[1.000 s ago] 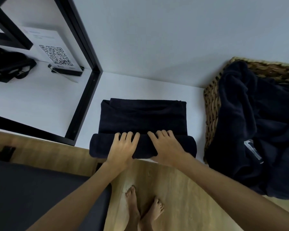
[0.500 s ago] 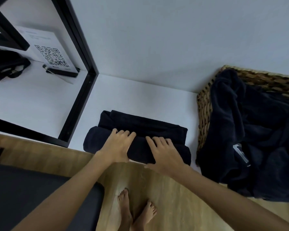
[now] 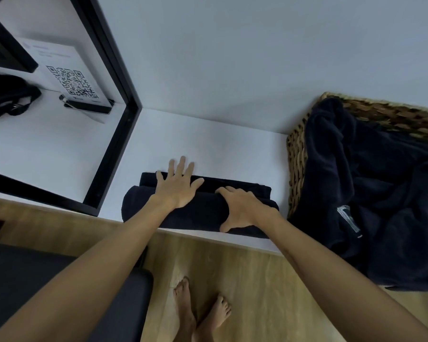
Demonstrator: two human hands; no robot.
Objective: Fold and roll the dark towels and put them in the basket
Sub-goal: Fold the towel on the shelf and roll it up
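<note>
A dark towel lies on the white shelf, rolled almost to its far end, with only a narrow flat strip left beyond the roll. My left hand presses flat on the roll's top, fingers straight and spread, tips past the far edge. My right hand rests on the roll's right half, fingers over the top and thumb down on the near side. A woven basket stands at the right, with more dark towels heaped in it and hanging over its near rim.
A black frame post borders the shelf on the left. Behind it stand a QR-code sign and a black bag. A dark cushion and wooden floor with my bare feet lie below.
Both hands have pushed the roll away from me. The flat part of the towel has shrunk from a wide panel to a thin strip, and the roll is thicker.
</note>
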